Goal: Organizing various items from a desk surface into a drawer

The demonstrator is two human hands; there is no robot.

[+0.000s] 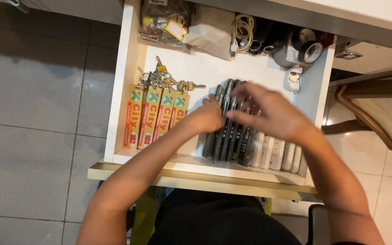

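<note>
An open white drawer (128, 68) holds a row of dark slim remote controls (225, 136) standing on edge, with several white remotes (277, 154) to their right. My left hand (205, 117) rests against the left side of the dark row, fingers touching the outermost remote. My right hand (271, 111) lies over the top of the same row, fingers spread and pressing on the remotes. Neither hand has lifted anything out.
Yellow key tags with keys (155, 113) lie in a row at the drawer's left. At the back sit a bag of keys (162, 22), a coiled cable (242, 27), tape rolls (311, 50) and a small white device (293, 78). A wooden chair (377, 109) stands to the right on the tiled floor (32, 113).
</note>
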